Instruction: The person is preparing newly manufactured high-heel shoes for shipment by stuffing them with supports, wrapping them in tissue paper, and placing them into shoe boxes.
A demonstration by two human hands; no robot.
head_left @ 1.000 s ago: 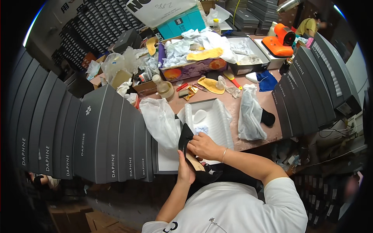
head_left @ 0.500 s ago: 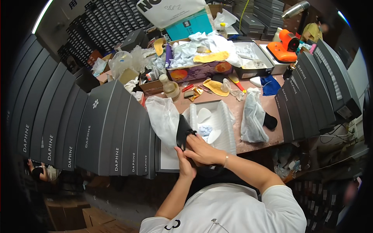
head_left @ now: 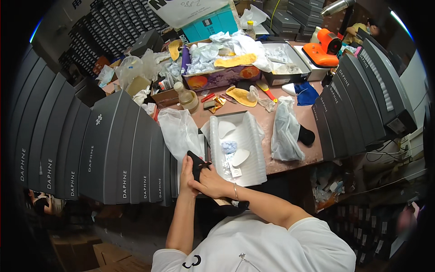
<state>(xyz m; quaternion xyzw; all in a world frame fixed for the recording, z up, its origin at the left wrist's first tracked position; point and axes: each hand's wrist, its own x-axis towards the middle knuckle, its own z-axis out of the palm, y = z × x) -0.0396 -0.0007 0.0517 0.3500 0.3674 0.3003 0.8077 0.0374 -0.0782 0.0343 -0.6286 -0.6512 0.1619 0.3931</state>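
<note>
Black shoe [head_left: 195, 163] is tilted in both hands, just by the near left corner of the open box [head_left: 237, 138]. The left hand [head_left: 186, 174] has its grip wrapped on the shoe's side. The right hand [head_left: 212, 182] lies over the shoe, with its fingers by a small knot [head_left: 206, 165]; I cannot tell if they pinch it or just rest there.

Inside the open box are two white pads [head_left: 226, 129], a blue lump [head_left: 229, 147] and, along its right side, ribbed wrap [head_left: 253, 154]. A white bag [head_left: 181, 131] lies left of the box. A second bag [head_left: 286, 131] lies right of the box on the tabletop [head_left: 267, 119], with a black end [head_left: 306, 135] poking out.

If the left grip gets loose, the shoe could slip down in front of the box and get scuffed. If the right hand tugs too hard, the knot could come off. The white bag looks thin, so a bump could crumple it. Grey boxes [head_left: 108, 149] stand farther left of the box; a knock from an elbow might tip them.
</note>
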